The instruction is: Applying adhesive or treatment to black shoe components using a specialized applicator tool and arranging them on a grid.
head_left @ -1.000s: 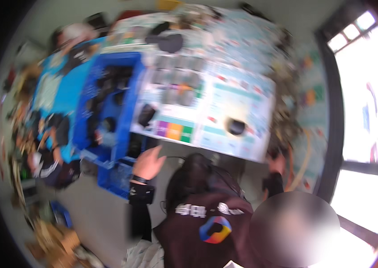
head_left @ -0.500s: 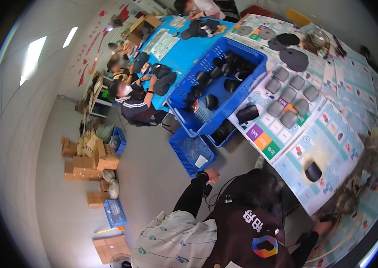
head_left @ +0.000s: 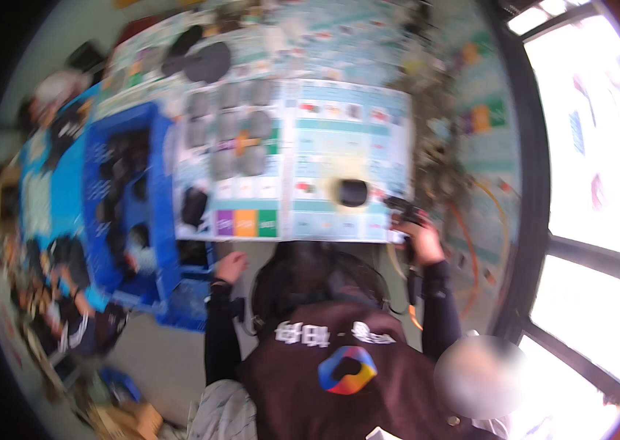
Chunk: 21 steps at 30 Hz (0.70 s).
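Observation:
On the papered table a black cup-shaped piece (head_left: 352, 192) lies inside a yellowish stain. Just to its right, my right hand (head_left: 423, 238) is closed around a dark gun-shaped tool (head_left: 403, 210), pointing toward the piece; a hose seems to run down from it. My left hand (head_left: 230, 268) is off the table's near edge, close to the blue crate. Motion smears its fingers, and nothing shows in it. Several grey rounded pads (head_left: 253, 123) lie in rows at the left of the table. Another black piece (head_left: 194, 206) sits near the crate.
A large blue crate (head_left: 165, 220) holding several black pieces stands left of the table. Dark flat pieces (head_left: 209, 61) lie at the back left. Cluttered fittings and an orange hose (head_left: 464, 235) fill the right side, before a bright window (head_left: 588, 132). Other people sit at a blue-covered table (head_left: 46, 205).
My view has swung to the right, bringing the window in. My right hand, with the tool, is now nearer the black piece. My left hand is now closer to the table edge.

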Tool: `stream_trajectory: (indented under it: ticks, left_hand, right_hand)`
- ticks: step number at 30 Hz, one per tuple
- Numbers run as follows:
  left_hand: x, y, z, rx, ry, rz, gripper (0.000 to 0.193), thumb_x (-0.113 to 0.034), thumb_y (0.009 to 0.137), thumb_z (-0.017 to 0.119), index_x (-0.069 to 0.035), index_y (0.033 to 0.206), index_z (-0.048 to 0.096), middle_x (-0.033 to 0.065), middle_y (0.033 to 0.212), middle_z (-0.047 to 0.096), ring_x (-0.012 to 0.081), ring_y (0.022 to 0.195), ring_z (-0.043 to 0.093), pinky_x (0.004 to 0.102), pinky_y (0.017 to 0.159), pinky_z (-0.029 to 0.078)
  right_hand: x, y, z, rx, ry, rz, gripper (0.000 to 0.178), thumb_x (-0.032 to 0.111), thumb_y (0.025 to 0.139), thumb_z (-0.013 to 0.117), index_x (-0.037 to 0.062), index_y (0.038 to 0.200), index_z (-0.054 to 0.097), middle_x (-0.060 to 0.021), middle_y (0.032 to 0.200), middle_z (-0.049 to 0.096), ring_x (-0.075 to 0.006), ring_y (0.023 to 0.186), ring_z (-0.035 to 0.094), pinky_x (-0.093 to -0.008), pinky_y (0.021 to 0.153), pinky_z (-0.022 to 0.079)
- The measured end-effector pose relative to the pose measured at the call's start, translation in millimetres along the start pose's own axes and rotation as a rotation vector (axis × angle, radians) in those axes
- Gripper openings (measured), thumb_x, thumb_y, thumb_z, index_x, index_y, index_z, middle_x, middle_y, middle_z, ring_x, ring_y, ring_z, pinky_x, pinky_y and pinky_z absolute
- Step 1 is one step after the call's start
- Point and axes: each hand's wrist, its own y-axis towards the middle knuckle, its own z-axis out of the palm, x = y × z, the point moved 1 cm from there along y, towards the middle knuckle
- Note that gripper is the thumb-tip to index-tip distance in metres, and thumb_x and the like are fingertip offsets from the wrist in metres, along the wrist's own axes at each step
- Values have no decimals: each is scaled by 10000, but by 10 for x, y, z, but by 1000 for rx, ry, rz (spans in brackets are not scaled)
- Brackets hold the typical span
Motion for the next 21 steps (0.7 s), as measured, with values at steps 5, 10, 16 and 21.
stream_trajectory:
  ticks: [5, 10, 16, 21]
  left_hand:
    - [8, 255, -90, 111, 51, -17, 283, -220, 994, 559, 3, 1130, 670, 114, 901, 741, 180, 733, 708, 316, 686, 547]
    - [431, 108, -221, 112, 54, -245, 283, -263, 988, 568, -18, 1085, 671, 103, 897, 743, 176, 713, 703, 300, 609, 518]
    - [693, -5, -353, 140, -60, -358, 283, -271, 994, 530, -35, 1077, 664, 103, 906, 737, 192, 729, 710, 308, 602, 526]
    - [780, 91, -431, 118, -93, -331, 282, -273, 1002, 515, -58, 1140, 635, 95, 920, 710, 182, 734, 683, 297, 602, 522]
  right_hand:
    - [-4, 203, 362, 26, 31, 125, 279, 98, 777, 587, -13, 1031, 624, -90, 891, 691, -181, 780, 699, -299, 442, 494]
    - [-134, 345, 462, -199, -14, 130, 257, 91, 811, 581, -56, 1019, 612, -86, 610, 613, -153, 510, 580, -298, 417, 422]
    - [-212, 411, 508, -103, 39, 122, 134, 97, 817, 587, -14, 885, 621, -61, 657, 602, -138, 578, 569, -308, 528, 442]
    - [-285, 442, 535, -301, -62, 40, 155, 99, 801, 592, -26, 889, 621, -70, 656, 608, -154, 589, 577, -322, 571, 467]
